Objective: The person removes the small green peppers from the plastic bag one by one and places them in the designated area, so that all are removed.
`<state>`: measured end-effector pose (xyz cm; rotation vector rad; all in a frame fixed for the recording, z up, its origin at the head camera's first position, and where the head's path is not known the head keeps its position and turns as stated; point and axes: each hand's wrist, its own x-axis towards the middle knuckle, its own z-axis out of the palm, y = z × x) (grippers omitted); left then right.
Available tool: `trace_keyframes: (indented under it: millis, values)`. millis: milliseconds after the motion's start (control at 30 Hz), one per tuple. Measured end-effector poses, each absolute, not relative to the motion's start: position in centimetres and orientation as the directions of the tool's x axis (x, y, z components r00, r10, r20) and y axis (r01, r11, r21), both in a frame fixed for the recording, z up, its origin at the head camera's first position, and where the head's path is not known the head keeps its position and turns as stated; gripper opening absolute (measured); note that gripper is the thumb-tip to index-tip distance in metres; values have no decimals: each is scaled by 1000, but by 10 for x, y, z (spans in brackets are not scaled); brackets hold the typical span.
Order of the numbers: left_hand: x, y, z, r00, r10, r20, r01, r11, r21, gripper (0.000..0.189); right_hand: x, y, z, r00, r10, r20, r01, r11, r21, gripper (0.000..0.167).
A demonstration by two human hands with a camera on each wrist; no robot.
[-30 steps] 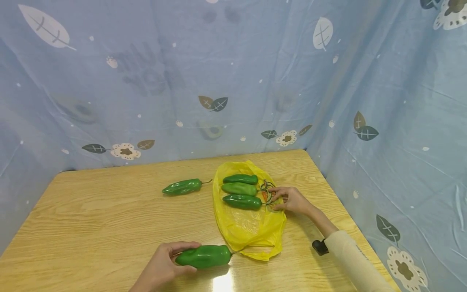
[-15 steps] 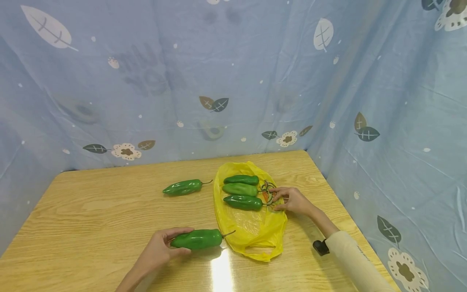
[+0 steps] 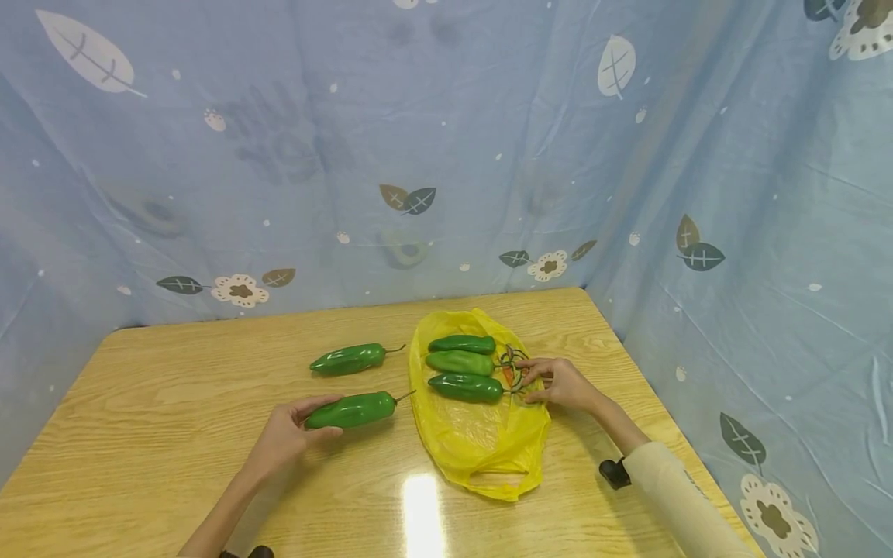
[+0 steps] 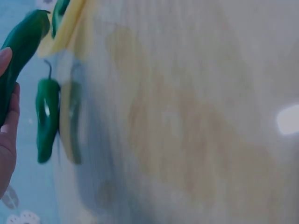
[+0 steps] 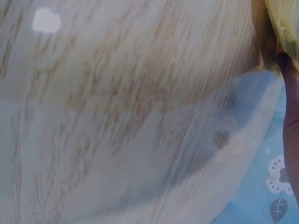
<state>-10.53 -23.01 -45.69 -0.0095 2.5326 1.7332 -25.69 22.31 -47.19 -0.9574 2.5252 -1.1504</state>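
Observation:
In the head view my left hand (image 3: 279, 442) grips a long green pepper (image 3: 352, 411) by its tip end, its stem pointing right, over the table left of the bag. The left wrist view shows thumb and fingers round that pepper. My right hand (image 3: 567, 387) pinches the right edge of a flattened yellow plastic bag (image 3: 474, 434). Three green peppers lie stacked in rows on the bag: a far one (image 3: 460, 343), a lighter middle one (image 3: 459, 362) and a near one (image 3: 466, 387). Thin dark curls and a small orange-red piece (image 3: 508, 377) sit beside their stems.
Another green pepper (image 3: 347, 359) lies on the wooden table (image 3: 174, 434), just beyond the held one. A blue leaf-patterned curtain (image 3: 460, 139) closes off the back and sides. Glare (image 3: 422, 504) shines on the near part of the table.
My left hand has carried its green pepper away from the bag's near end, leftward and farther back, close to the loose pepper. The right hand stays at the bag's edge.

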Motion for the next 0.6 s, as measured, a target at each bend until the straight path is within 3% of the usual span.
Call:
trace_keyframes:
  millis: [300,600]
  values:
    - [-128,-256,-466,-999,39,-17,2,452,892,50,-256,223,-472,-779,-624,64,-456,493,-741,16]
    - [-142,-262,-474,-997,37,-65,-40,470,882,56,-257,225,-472,-777,-626,59,-454,494,-741,16]
